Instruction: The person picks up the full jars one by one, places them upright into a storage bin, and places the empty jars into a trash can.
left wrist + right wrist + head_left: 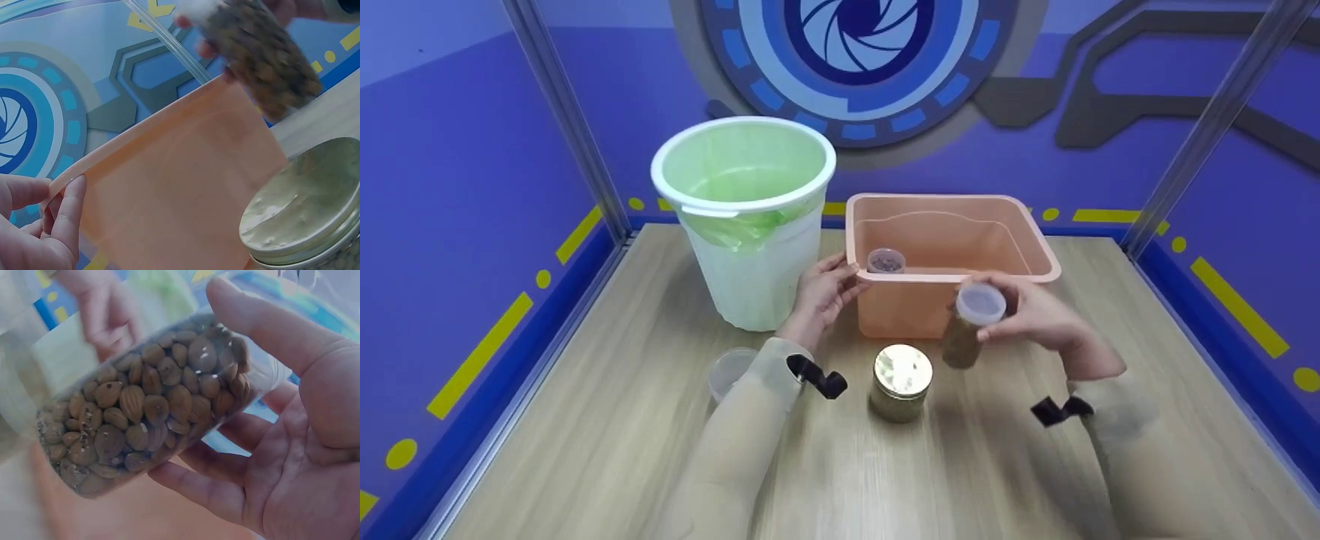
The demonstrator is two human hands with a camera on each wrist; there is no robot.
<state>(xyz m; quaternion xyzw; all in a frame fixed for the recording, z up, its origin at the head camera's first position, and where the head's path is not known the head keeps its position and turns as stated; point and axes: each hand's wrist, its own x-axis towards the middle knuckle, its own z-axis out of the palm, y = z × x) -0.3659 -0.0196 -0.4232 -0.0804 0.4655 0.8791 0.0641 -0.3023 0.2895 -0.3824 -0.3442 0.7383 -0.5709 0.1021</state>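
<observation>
In the head view my right hand (1027,311) grips a clear jar of brown nuts (962,341) near its white lid, in front of the orange bin's right side. The right wrist view shows the jar tilted, packed with almond-like nuts (152,405), my thumb and fingers around its upper part. My left hand (825,292) pinches the front left rim of the orange bin (915,307) between thumb and fingers. Inside that bin at the left stands another clear-lidded container (886,261). A jar with a gold lid (901,382) stands on the table between my forearms.
A white bucket (754,262) with a green liner stands left of the bin. Partly behind my left forearm is a clear-lidded container (731,371). Blue printed panels (607,112) and metal posts (1207,120) bound the wooden table (607,420).
</observation>
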